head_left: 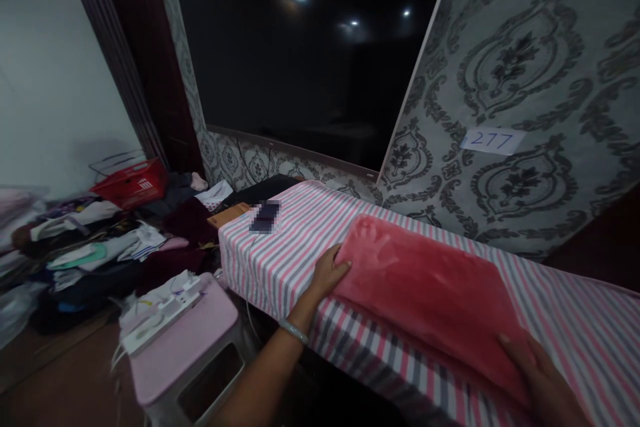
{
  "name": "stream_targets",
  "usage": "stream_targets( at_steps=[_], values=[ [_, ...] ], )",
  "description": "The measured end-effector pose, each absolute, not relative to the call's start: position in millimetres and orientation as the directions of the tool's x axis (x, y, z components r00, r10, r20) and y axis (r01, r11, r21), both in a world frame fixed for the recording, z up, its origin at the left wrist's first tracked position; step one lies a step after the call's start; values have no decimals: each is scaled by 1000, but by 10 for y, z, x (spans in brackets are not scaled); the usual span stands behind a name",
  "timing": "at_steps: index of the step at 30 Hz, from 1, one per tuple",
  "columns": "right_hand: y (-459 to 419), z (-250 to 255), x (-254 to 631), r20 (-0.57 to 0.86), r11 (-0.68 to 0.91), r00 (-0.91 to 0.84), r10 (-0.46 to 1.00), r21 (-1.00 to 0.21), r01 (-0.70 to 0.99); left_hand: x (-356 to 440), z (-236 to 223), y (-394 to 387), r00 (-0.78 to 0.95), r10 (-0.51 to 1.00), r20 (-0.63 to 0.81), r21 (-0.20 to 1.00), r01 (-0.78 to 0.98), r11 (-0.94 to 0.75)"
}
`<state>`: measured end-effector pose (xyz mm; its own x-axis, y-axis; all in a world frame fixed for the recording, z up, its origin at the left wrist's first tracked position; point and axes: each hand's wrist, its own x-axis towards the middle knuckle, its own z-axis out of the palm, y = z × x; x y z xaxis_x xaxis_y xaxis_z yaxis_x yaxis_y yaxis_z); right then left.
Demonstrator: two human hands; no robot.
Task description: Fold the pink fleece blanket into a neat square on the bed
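Note:
A folded pink-red plush cloth lies on a table covered with a pink, grey and white striped sheet. My left hand grips the cloth's left end, thumb on top and fingers tucked beneath. My right hand holds the cloth's near right corner at the bottom right of the view, fingers laid over its edge. A bracelet sits on my left wrist.
A phone lies at the sheet's far left. A big dark television hangs on patterned wallpaper with a paper label. A pink stool carrying a power strip stands at left, beyond it piled clothes and a red basket.

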<state>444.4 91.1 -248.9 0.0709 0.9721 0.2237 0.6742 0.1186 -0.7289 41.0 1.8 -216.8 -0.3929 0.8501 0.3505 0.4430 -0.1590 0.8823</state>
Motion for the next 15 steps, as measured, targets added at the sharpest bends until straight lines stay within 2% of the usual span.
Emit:
stream_targets(
  at_steps=[4, 9, 13, 15],
  values=[
    [895, -2352, 4385, 46, -25, 121, 992, -846, 532, 394, -2228, 30, -374, 853, 365, 904, 362, -229],
    [790, -2219, 4310, -61, -92, 95, 994, -928, 362, 399, -2193, 4, -383, 863, 331, 938, 234, -256],
    [688, -2119, 4259, -294, -297, 39, 955, -943, 150, 423, -2087, -7, -469, 867, 166, 986, 80, -146],
    [649, -2043, 4228, -345, -346, 27, 938, -934, 82, 424, -2018, 3, -480, 876, 36, 996, -55, -71]
  ],
)
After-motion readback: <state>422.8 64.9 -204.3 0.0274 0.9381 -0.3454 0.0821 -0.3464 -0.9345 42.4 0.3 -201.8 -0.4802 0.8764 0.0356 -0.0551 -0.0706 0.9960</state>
